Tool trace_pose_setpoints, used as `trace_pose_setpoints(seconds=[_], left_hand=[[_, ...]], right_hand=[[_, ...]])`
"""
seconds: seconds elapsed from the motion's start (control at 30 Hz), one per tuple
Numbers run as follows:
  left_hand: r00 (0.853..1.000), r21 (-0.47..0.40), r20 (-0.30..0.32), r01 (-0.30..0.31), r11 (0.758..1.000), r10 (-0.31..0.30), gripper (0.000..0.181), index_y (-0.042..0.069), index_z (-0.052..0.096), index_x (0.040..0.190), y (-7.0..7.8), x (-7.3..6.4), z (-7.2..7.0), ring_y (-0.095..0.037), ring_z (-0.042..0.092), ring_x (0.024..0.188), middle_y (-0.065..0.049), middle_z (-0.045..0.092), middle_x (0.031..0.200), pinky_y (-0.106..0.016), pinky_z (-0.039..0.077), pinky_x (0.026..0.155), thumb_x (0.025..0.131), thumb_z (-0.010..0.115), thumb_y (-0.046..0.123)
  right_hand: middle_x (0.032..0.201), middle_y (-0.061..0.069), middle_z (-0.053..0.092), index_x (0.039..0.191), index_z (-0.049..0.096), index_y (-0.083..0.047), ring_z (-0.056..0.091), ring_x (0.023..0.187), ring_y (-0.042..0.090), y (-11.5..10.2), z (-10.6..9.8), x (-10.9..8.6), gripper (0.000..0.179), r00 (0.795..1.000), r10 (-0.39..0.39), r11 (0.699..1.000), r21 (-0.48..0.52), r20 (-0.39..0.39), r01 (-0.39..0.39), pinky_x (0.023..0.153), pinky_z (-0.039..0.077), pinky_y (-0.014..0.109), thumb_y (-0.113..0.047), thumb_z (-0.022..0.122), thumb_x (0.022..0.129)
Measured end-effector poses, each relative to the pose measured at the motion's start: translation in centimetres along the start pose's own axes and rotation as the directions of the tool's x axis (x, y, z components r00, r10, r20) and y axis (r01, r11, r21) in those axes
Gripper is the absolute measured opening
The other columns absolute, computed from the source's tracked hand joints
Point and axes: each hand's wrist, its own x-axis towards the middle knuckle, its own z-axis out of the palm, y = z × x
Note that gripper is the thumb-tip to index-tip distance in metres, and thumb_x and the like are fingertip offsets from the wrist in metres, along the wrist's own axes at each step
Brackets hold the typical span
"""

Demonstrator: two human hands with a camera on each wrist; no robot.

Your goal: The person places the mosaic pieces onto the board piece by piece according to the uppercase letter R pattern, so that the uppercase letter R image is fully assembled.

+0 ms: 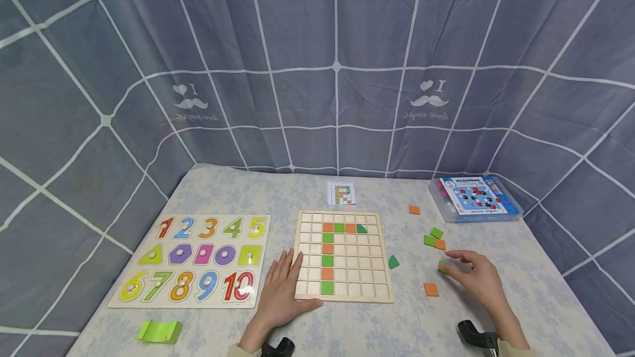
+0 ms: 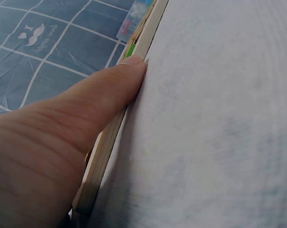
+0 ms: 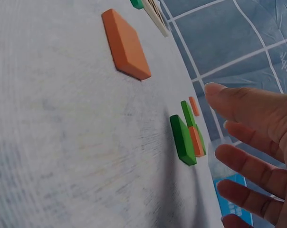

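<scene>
A wooden grid board (image 1: 362, 277) lies in the middle of the table, with orange and green square tiles in a column and a top row that ends in a green quarter-round tile (image 1: 361, 229). My left hand (image 1: 281, 293) rests along the board's left side, fingers extended. Its thumb (image 2: 112, 85) presses the near edge in the left wrist view. Over a green square tile (image 3: 183, 140), my right hand (image 1: 476, 277) hovers with fingers apart and nothing between them. Nearer to me lies an orange square tile (image 1: 431, 290).
Loose tiles (image 1: 429, 241) lie right of the board, beside another green quarter-round tile (image 1: 393, 261). Behind the board is a pattern card (image 1: 341, 193). A number puzzle (image 1: 193, 260) and a green holder (image 1: 160, 331) stand left; a plastic box (image 1: 475, 200) sits back right.
</scene>
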Motion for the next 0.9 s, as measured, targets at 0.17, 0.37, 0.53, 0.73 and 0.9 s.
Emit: trace_pose_setpoints(seconds=[0.17, 0.37, 0.53, 0.73, 0.9], left_hand=[[1.000, 0.005, 0.005, 0.002, 1.000, -0.002, 0.108, 0.000, 0.032, 0.146, -0.01, 0.04, -0.01, -0.037, 0.014, 0.140, -0.023, 0.026, 0.150, -0.050, 0.009, 0.111, 0.069, 0.069, 0.066], [1.000, 0.000, 0.005, 0.005, 1.000, -0.005, 0.108, 0.000, 0.032, 0.147, 0.05, 0.09, -0.06, -0.037, 0.014, 0.140, -0.024, 0.025, 0.150, -0.050, 0.009, 0.111, 0.069, 0.070, 0.065], [1.000, 0.009, 0.005, 0.003, 1.000, -0.003, 0.108, 0.000, 0.032, 0.147, 0.05, 0.08, -0.07, -0.037, 0.014, 0.140, -0.024, 0.025, 0.150, -0.050, 0.009, 0.111, 0.069, 0.070, 0.065], [1.000, 0.006, 0.005, -0.003, 1.000, 0.003, 0.108, 0.000, 0.032, 0.147, -0.01, 0.08, -0.08, -0.037, 0.014, 0.140, -0.024, 0.026, 0.150, -0.050, 0.008, 0.111, 0.069, 0.070, 0.065], [1.000, 0.003, 0.008, 0.000, 1.000, 0.000, 0.108, 0.000, 0.032, 0.147, -0.04, 0.06, -0.09, -0.037, 0.013, 0.140, -0.023, 0.025, 0.150, -0.050, 0.009, 0.111, 0.069, 0.069, 0.065]], right_hand=[[0.102, 0.019, 0.066, 0.105, 0.070, 0.002, 0.057, 0.092, 0.035, 0.37, 0.28, -0.10, 0.041, 0.999, -0.033, 0.999, -0.014, -0.017, 0.033, 0.075, 0.046, 0.051, -0.020, 0.083, 0.073], [0.105, 0.021, 0.065, 0.107, 0.068, 0.004, 0.057, 0.098, 0.040, 0.74, 0.43, -0.03, 0.044, 0.999, -0.025, 1.000, -0.005, 0.024, 0.026, 0.080, 0.046, 0.054, -0.019, 0.082, 0.072], [0.105, 0.021, 0.065, 0.107, 0.068, 0.005, 0.055, 0.098, 0.039, 0.88, 0.47, -0.10, 0.047, 0.999, -0.014, 0.999, -0.038, 0.050, 0.016, 0.080, 0.044, 0.053, -0.022, 0.083, 0.072], [0.105, 0.023, 0.063, 0.106, 0.069, 0.005, 0.050, 0.096, 0.036, 0.75, 0.30, -0.10, 0.049, 0.996, 0.018, 0.996, -0.091, 0.093, -0.010, 0.078, 0.040, 0.052, -0.028, 0.082, 0.072], [0.102, 0.023, 0.063, 0.103, 0.070, 0.005, 0.051, 0.094, 0.036, 0.77, 0.08, -0.10, 0.047, 0.995, 0.001, 0.994, -0.109, 0.103, 0.010, 0.075, 0.040, 0.050, -0.029, 0.082, 0.072]])
